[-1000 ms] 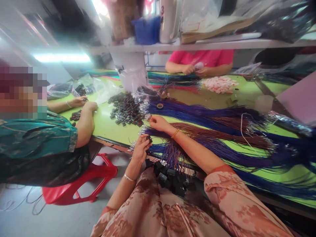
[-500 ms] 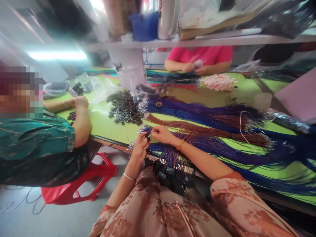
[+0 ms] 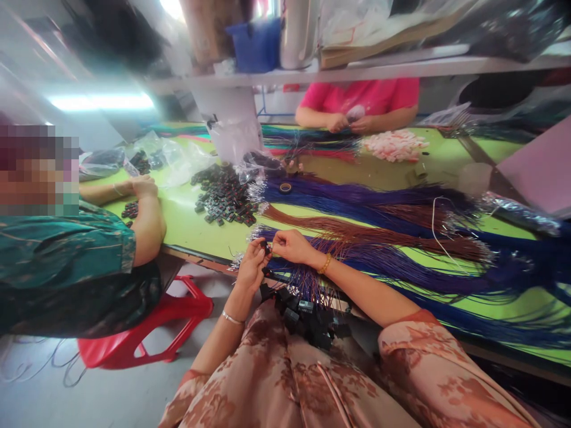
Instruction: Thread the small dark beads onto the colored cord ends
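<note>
Between the thumb and fingers of my left hand (image 3: 250, 268) is a small black connector housing (image 3: 264, 247), held at the table's front edge. My right hand (image 3: 291, 245) is closed in a pinch right beside the housing; what its fingertips hold is too small to make out. Purple and brown wires (image 3: 307, 285) hang over the edge just below my right hand. Several larger black connector housings (image 3: 307, 315) lie in my lap. Behind my hands, a bundle of brown wires (image 3: 348, 227) with bare metal ends stretches across the table.
Blue and purple wire bundles (image 3: 401, 270) cover the right side of the green table (image 3: 182, 229). A pile of small black connectors (image 3: 225, 196) and a tape roll (image 3: 285, 188) lie beyond. One co-worker sits left on a red stool (image 3: 134, 342), another opposite near pale pink parts (image 3: 395, 145).
Both hands stay almost in place, with the black housing still in my left fingers and turned slightly. The view has shifted a little.
</note>
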A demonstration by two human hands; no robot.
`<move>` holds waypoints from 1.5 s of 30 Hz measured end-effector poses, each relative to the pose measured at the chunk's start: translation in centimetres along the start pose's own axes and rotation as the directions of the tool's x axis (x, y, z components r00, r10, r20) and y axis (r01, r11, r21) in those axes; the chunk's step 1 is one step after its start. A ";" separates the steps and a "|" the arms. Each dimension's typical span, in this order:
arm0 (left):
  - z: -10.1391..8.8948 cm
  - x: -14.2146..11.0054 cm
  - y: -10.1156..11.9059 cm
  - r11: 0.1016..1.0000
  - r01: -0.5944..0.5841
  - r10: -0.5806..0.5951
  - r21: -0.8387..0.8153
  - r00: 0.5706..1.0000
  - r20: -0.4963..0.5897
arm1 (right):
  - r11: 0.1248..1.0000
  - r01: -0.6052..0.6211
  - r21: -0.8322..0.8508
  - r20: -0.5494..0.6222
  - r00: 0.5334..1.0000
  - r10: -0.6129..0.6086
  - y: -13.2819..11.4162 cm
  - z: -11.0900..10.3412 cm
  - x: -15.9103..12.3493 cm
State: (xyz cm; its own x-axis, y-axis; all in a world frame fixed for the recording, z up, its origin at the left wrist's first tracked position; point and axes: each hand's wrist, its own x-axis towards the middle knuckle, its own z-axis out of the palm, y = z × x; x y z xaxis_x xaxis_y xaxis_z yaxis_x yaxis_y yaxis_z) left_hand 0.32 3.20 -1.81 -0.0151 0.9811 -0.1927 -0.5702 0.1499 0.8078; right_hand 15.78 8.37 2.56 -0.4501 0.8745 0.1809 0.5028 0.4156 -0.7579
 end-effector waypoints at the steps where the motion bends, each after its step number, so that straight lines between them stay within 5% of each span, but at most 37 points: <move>1: 0.0 0.0 -0.1 1.000 -0.002 0.003 0.005 1.000 -0.001 | 1.000 0.003 -0.005 0.003 1.000 -0.003 -0.1 0.0 0.0; 8: 0.3 0.0 -0.7 0.990 -0.071 0.071 0.120 0.997 0.002 | 0.998 -0.003 -0.070 0.036 0.999 0.006 -0.5 0.2 -0.2; 12: 0.6 0.0 -1.0 0.978 -0.114 0.120 0.175 0.992 -0.028 | 0.987 0.106 -0.118 0.061 0.993 -0.099 -0.3 0.1 -0.2; 22: 0.8 -0.3 -0.4 0.986 -0.056 0.066 0.160 0.996 -0.063 | 0.985 0.100 -0.137 0.090 0.992 -0.088 0.3 0.0 -0.3; 26: 0.9 -0.1 -0.3 0.987 -0.040 0.051 0.154 0.997 -0.065 | 0.994 0.087 -0.067 0.110 0.991 -0.079 0.9 -0.9 2.4; 32: 1.0 0.1 -0.3 0.989 -0.016 0.028 0.146 0.997 -0.078 | 0.913 -0.073 -0.402 0.038 0.995 0.096 2.0 0.3 9.0; 36: 0.9 -0.1 -0.2 0.991 -0.006 0.016 0.132 0.997 -0.073 | 0.871 -0.119 -0.476 0.025 0.989 0.148 2.3 2.0 10.7; 41: 0.9 -0.2 -0.2 0.993 0.001 0.007 0.122 0.998 -0.067 | 0.888 -0.092 -0.451 -0.002 0.995 0.102 2.2 1.9 10.4; 45: 0.8 0.0 -0.3 0.995 0.008 -0.002 0.100 0.998 -0.062 | 0.987 -0.021 -0.157 -0.026 1.000 0.017 1.9 0.7 9.2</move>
State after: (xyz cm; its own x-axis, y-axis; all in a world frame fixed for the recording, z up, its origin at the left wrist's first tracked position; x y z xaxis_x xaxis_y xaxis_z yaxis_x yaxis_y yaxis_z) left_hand 1.14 3.22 -1.61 -0.0647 0.9714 -0.2286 -0.4855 0.1695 0.8576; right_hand 12.04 17.04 2.34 -0.4223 0.8875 0.1843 0.6216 0.4315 -0.6538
